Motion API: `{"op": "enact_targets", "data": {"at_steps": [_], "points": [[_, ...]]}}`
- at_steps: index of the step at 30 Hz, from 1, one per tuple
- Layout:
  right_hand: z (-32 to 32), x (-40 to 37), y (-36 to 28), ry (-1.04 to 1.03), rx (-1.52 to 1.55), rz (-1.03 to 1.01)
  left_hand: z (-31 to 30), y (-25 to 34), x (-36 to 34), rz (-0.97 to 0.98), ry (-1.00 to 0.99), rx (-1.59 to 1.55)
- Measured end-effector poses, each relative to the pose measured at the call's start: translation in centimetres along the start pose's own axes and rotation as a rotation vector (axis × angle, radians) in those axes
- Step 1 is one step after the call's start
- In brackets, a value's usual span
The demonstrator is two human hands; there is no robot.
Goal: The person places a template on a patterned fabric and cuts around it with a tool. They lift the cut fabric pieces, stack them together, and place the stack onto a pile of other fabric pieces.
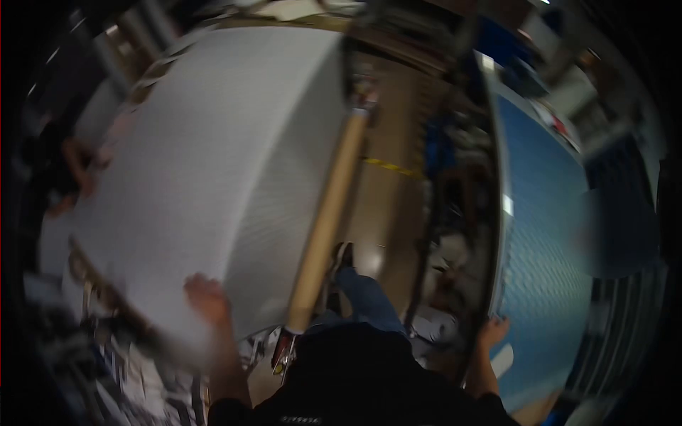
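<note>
At 9 o'clock, at the far edge of the view, another person's hand (80,165) rests against the far side of the white sheet (213,163). The sheet is a broad, finely ribbed surface that fills the whole left half of the view, from 11 o'clock down to 7 o'clock.

Your left hand (207,299) sits at 7 o'clock, laid on the lower edge of that sheet with the fingers pointing up toward 12. It is blurred, so you cannot tell whether the fingers lie flat or curl over the edge.

Just beside the sheet's right edge, a cardboard tube (327,213) runs slantwise from 12 o'clock down to 6 o'clock. Its lower end sits in a metal bracket (283,351) near your dark sleeve.

Past the tube, close to the centre of the view, your leg (366,298) in blue jeans and a shoe (343,254) stand on the brown floor. A strip of yellow tape (387,167) lies on the floor above them, toward 12.

At 5 o'clock your right hand (492,334) is closed on the pale rim at the lower left corner of the blue panel (547,241). The thumb is on the near side and the fingers are on the panel's face. The panel stands on edge and curves from 1 o'clock down to 5 o'clock, well apart from the white sheet, with your body between the two.
</note>
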State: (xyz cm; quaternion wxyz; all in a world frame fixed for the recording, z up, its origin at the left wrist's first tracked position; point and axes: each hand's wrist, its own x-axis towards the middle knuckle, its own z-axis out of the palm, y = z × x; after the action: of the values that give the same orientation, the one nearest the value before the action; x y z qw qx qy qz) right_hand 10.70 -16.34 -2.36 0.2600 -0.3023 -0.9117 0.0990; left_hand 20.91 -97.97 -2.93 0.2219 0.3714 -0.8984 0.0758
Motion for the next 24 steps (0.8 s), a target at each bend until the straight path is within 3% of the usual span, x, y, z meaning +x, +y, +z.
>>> {"op": "enact_targets", "data": {"at_steps": [1,2,3,5,7,12,15,17,19,24], "points": [[-0.3,-0.4,-1.1,0.044,0.032,0.015,3.8,-2.3,-1.3,0.198,0.153,0.213],[-1.7,-0.4,-2.8,0.010,-0.012,0.054,0.1,0.9,0.1,0.270,0.326,0.167],[-2.2,-0.5,-3.7,0.028,0.006,0.075,-2.2,2.0,1.5,-0.082,-0.318,0.272],[-3.1,-1.0,-5.2,0.011,-0.029,0.096,2.1,-1.7,0.3,-0.033,-0.152,0.302],[-2.7,-1.4,-5.1,0.037,-0.022,0.122,4.5,-3.5,0.6,-0.119,-0.137,0.207],[-3.4,-1.3,-6.7,0.002,0.062,0.201,1.5,-0.6,1.8,-0.140,-0.201,0.410],[-3.0,-1.6,-6.0,0.066,0.025,0.083,2.4,-0.6,2.0,-0.105,-0.134,0.501],[-2.8,-1.6,-6.3,0.062,0.016,0.078,0.1,0.7,2.8,-0.157,-0.382,0.484],[-3.5,-1.9,-7.0,-0.007,0.024,0.119,1.0,1.5,3.4,-0.236,-0.393,0.441],[-3.5,-1.8,-7.0,-0.042,0.096,0.153,1.3,5.2,9.5,0.206,-0.498,0.141]]}}
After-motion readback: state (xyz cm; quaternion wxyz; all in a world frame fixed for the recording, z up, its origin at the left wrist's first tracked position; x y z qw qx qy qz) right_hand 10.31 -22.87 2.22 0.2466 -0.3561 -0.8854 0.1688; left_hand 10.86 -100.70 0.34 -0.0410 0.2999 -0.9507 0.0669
